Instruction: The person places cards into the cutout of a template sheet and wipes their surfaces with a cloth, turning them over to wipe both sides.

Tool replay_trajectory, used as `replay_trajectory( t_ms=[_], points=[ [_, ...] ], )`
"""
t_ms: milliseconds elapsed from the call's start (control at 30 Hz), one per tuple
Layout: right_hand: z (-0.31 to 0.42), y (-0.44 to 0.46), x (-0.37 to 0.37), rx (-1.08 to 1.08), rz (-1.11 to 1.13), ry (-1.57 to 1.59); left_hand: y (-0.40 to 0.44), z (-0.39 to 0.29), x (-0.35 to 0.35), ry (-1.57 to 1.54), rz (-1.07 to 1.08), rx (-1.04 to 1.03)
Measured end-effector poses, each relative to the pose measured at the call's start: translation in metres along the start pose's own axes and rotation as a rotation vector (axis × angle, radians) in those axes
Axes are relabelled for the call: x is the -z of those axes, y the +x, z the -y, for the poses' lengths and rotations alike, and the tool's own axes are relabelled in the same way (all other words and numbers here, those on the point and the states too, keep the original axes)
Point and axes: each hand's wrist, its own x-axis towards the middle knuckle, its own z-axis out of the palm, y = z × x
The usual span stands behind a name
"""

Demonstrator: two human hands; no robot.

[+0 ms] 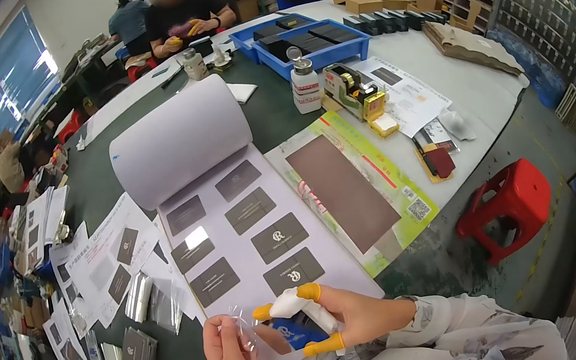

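Note:
My left hand (230, 359) is closed, pinching a crinkled piece of clear plastic film (244, 329). My right hand (358, 312) wears yellow finger cots on several fingers. It grips a shiny card (293, 332) with a white logo and blue reflections, along with a wadded white cloth (299, 305) lying over the card's upper edge. Beneath both hands lies a large white sheet pad (348, 276), its top pages rolled back. Rows of dark printed cards (280, 238) with logos and text lie on the sheet; whether they are loose or attached, I cannot tell.
Right of the pad, a brown rectangular sheet (343, 194) rests on a green printed mat (414, 216). Beyond stand a pump bottle (305, 87), a tape dispenser (353, 90) and blue trays (312, 48). Papers and silver packets (139, 295) lie left. A red stool (507, 209) stands right. People work opposite.

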Motion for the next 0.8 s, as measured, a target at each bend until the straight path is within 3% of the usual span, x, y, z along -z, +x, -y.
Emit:
replay_trajectory(
  t_ms=[167,267,367,433,467,567,667,733,800],
  points=[
    [0.010,-0.007,0.006,0.060,-0.064,0.221,-0.006,0.001,0.005,0.138,0.086,-0.055],
    [0.025,-0.009,0.013,0.084,-0.092,0.172,-0.018,-0.007,0.002,0.164,0.167,-0.058],
    [0.032,-0.013,0.017,0.089,-0.126,0.172,-0.022,-0.009,0.003,0.212,0.164,0.079],
    [0.032,-0.015,0.021,0.111,-0.171,0.137,-0.020,-0.001,0.000,0.323,0.161,-0.228],
    [0.033,-0.017,0.021,0.111,-0.172,0.138,-0.022,0.001,0.002,0.324,0.162,-0.227],
    [0.039,-0.022,0.018,0.044,-0.233,0.165,-0.027,0.004,0.005,0.193,0.196,-0.156],
    [0.017,-0.015,0.010,0.178,-0.054,0.204,-0.032,0.004,0.004,0.120,0.235,-0.056],
    [0.003,-0.013,0.008,0.118,0.034,0.126,-0.032,0.005,0.007,-0.111,0.274,0.109],
    [0.003,-0.017,0.009,0.034,0.053,0.093,-0.034,-0.001,0.007,-0.047,0.236,0.108]
  ],
)
